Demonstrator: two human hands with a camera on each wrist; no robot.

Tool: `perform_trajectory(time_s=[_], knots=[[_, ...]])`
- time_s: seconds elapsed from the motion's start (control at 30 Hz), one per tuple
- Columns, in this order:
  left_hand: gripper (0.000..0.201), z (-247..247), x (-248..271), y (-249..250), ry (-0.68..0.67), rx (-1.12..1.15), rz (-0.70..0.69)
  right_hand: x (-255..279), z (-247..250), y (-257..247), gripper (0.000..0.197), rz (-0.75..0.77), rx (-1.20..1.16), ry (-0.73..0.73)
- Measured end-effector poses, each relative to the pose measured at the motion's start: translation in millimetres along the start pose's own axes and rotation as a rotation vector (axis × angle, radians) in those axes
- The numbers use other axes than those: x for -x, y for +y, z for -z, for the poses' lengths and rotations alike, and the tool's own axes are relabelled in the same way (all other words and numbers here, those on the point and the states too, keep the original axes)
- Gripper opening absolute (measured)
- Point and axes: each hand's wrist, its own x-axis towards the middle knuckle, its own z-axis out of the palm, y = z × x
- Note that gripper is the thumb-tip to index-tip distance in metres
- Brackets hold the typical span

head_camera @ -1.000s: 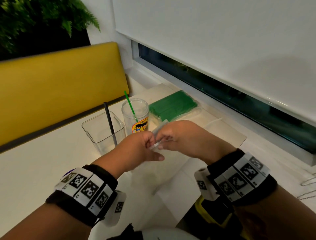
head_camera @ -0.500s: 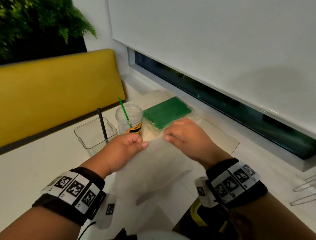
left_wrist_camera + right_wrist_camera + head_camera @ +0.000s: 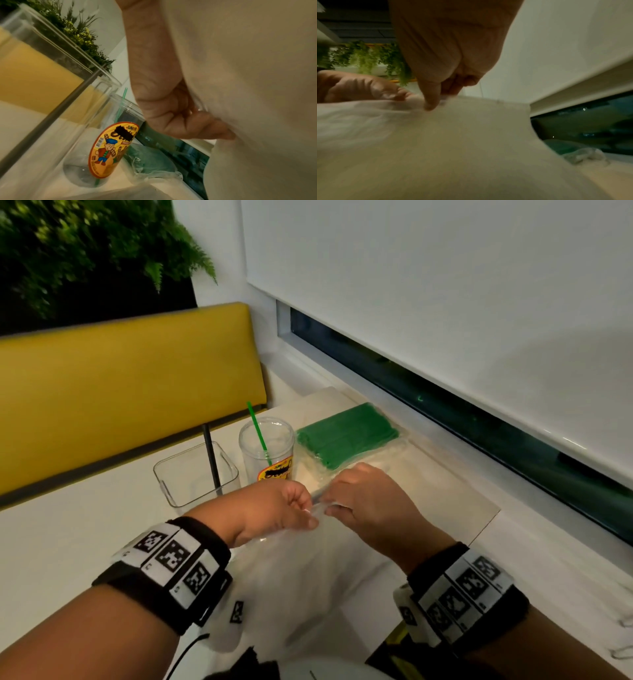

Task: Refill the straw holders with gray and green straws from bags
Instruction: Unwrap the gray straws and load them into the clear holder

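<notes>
Both hands hold a translucent white bag [image 3: 301,570] by its top edge, above the table in front of me. My left hand [image 3: 306,511] pinches the edge with curled fingers [image 3: 180,121], and my right hand [image 3: 329,501] pinches it right beside, thumb [image 3: 431,97] pressed on the plastic [image 3: 453,148]. What the bag contains does not show. Behind the hands stand a square clear holder [image 3: 178,481] with one gray straw [image 3: 212,463] and a round labelled cup [image 3: 251,460] with one green straw [image 3: 258,433]. A bag of green straws [image 3: 346,436] lies to the cup's right.
A yellow bench back [image 3: 120,392] runs along the table's far side, with plants above it. The window ledge [image 3: 513,542] and a drawn blind close the right side. Metal wire pieces [image 3: 623,652] sit at the far right edge.
Half a second ago my hands held the bag's edge spread apart; now they have come close together at its top. The holders and green straw bag have stayed put.
</notes>
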Motion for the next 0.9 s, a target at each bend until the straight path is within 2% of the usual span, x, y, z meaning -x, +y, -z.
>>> perform_trajectory(time_s=[0.1,0.17,0.2,0.23,0.3,0.4,0.47,0.5,0.57,0.6,0.63,0.67,0.7,0.73,0.83,0.87,0.9], knots=[[0.028,-2.3,-0.8,2.2,0.000,0.033,0.034,11.2,-13.1,-3.3,0.014,0.038,0.080,0.191],[0.020,-5.4,0.2,6.2,0.005,0.137,0.059,19.0,-15.9,-5.4,0.016,0.008,0.117,0.278],[0.022,-6.4,-0.4,6.1,-0.006,0.198,0.077,22.1,-16.4,-5.5,0.018,-0.009,0.132,0.308],[0.029,-6.9,-1.1,6.1,-0.017,0.255,0.105,24.3,-16.0,-6.1,0.019,-0.017,0.160,0.316],[0.023,-8.9,-1.7,9.0,-0.032,0.339,0.139,27.1,-14.5,-9.8,0.019,-0.009,0.218,0.277],[0.024,-10.5,-4.5,7.8,0.001,0.346,0.175,28.7,-6.0,-14.6,0.003,0.024,0.243,0.233],[0.026,-8.9,-6.8,9.3,0.060,0.353,0.201,30.9,2.9,-17.8,0.010,0.056,0.141,0.103],[0.027,-7.4,-8.1,9.9,0.087,0.386,0.215,33.9,7.5,-19.9,0.011,0.047,0.059,-0.033],[0.031,-5.3,-9.3,11.6,0.154,0.418,0.243,41.5,16.4,-27.5,0.006,-0.008,0.006,-0.418],[0.033,-4.4,-9.8,10.4,0.194,0.422,0.249,45.6,18.9,-31.9,0.009,-0.045,0.009,-0.596],[0.036,-5.2,-8.9,10.9,0.215,0.425,0.252,49.0,20.6,-33.8,0.018,-0.064,0.009,-0.713],[0.042,-6.8,-9.5,10.6,0.224,0.426,0.255,49.4,23.5,-34.6,0.025,-0.077,-0.005,-0.757],[0.045,-9.5,-10.9,11.9,0.240,0.427,0.249,46.6,27.3,-35.3,0.029,-0.088,-0.043,-0.729],[0.043,-11.9,-11.5,14.6,0.261,0.391,0.250,41.4,29.7,-35.0,0.030,-0.090,-0.087,-0.617],[0.031,-16.9,-15.2,19.5,0.321,0.228,0.215,22.3,24.4,-29.4,0.024,-0.038,-0.012,-0.030],[0.031,-19.9,-14.7,20.8,0.317,0.245,0.175,17.2,18.5,-26.3,0.021,-0.050,0.054,0.074],[0.033,-22.2,-13.8,21.4,0.306,0.290,0.147,12.5,12.3,-23.9,0.022,-0.082,0.111,0.088]])
